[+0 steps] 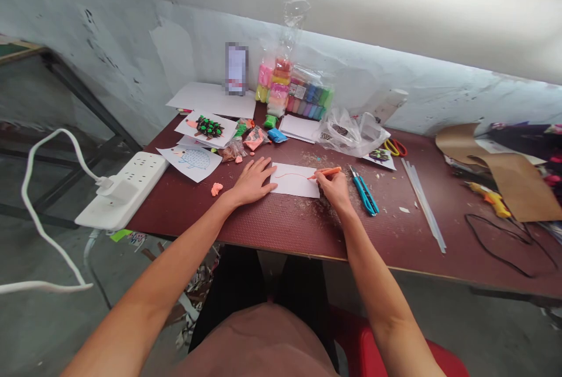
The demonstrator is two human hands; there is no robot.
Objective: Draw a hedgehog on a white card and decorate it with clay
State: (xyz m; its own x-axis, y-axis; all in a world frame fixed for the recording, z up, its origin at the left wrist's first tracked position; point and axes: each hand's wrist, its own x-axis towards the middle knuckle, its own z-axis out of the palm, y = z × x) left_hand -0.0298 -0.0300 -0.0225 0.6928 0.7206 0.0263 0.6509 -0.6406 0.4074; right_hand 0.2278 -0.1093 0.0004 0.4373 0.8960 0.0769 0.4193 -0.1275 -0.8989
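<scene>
A small white sheet of paper lies on the dark red table in front of me, with a thin orange curved line drawn across it. My left hand rests flat, fingers spread, its fingertips on the sheet's left edge. At the right end of the sheet, my right hand grips an orange marker, its tip at the end of the line. Just right of that hand lies a teal utility knife. Left of my left hand sits a lump of orange clay.
Hedgehog drawings, one with clay spines, lie at the left. Behind stand packs of coloured clay and a crumpled plastic bag. Clear sticks, scissors and a yellow glue gun lie right; a power strip sits left.
</scene>
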